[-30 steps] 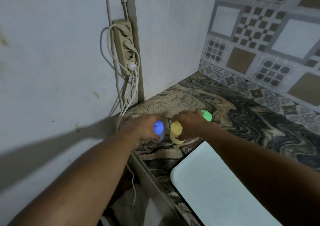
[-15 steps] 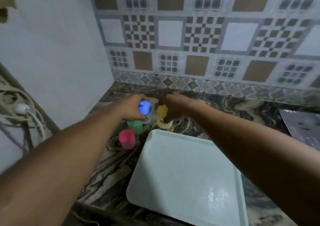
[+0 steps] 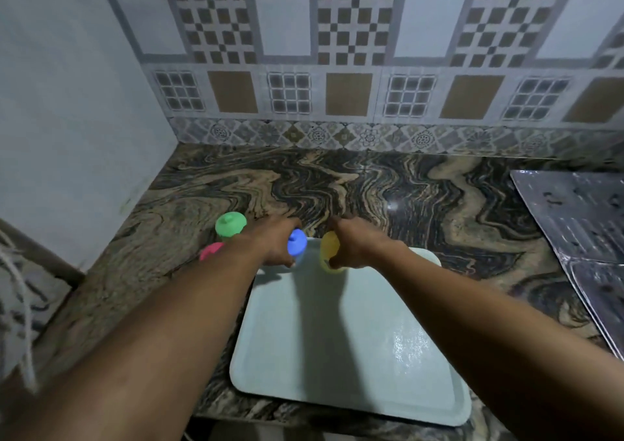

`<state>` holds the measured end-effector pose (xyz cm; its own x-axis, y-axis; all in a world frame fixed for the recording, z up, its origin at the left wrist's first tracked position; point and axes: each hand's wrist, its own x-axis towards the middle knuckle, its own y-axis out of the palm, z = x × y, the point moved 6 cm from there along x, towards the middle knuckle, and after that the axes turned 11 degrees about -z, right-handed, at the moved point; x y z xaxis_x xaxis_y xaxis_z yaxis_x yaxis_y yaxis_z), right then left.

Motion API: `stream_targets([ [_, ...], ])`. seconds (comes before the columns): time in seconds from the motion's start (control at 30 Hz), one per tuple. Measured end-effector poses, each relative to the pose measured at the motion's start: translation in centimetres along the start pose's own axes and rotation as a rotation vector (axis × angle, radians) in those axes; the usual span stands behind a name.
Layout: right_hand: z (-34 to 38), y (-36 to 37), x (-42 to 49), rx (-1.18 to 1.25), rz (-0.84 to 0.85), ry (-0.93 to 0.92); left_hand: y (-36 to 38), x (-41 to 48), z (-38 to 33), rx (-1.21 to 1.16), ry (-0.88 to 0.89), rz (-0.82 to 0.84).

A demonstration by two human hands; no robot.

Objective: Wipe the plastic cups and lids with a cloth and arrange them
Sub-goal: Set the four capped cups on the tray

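Both arms reach forward over a pale, rounded-corner plastic tray point(image 3: 351, 346) that lies on the near part of a brown-and-black swirled stone table point(image 3: 388, 184). The left hand point(image 3: 270, 245) has its fingers point(image 3: 285, 261) wrapped around a small cup with a blue plastic lid point(image 3: 296, 241), held above the tray's far left corner. The right hand point(image 3: 354, 246) has its fingers closed on a small yellow plastic cup point(image 3: 329, 250), tilted with its round end toward the camera, above the tray's far edge. The two held pieces sit just beside each other without clearly touching. To the left of the left hand, a green-lidded plastic cup point(image 3: 230, 224) stands upright on the table, and just nearer, a pink plastic cup point(image 3: 211, 251) is partly hidden behind the left forearm. A patterned tile wall point(image 3: 337, 52) rises at the far side, and a shiny metal sheet point(image 3: 580, 218) lies at the right.
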<state>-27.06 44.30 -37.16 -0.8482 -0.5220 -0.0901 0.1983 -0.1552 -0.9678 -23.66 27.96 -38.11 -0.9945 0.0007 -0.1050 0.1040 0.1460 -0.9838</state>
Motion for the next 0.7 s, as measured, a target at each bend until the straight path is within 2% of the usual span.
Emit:
stream_targets([
  [0.27, 1.0, 1.6, 1.0, 0.033, -0.026, 0.011, 0.8, 0.2, 1.3, -0.014, -0.006, -0.015],
  [0.4, 1.4, 1.7, 1.4, -0.038, 0.051, 0.012, 0.5, 0.1, 1.9, -0.015, -0.007, -0.001],
  [0.5, 1.8, 0.2, 2.6, -0.026, 0.111, 0.032, -0.7, 0.2, 2.3, -0.011, 0.007, -0.023],
  [0.7, 5.0, -4.8, 7.5, 0.042, 0.018, -0.069, -6.2, -0.4, 5.6, -0.013, -0.038, -0.119],
])
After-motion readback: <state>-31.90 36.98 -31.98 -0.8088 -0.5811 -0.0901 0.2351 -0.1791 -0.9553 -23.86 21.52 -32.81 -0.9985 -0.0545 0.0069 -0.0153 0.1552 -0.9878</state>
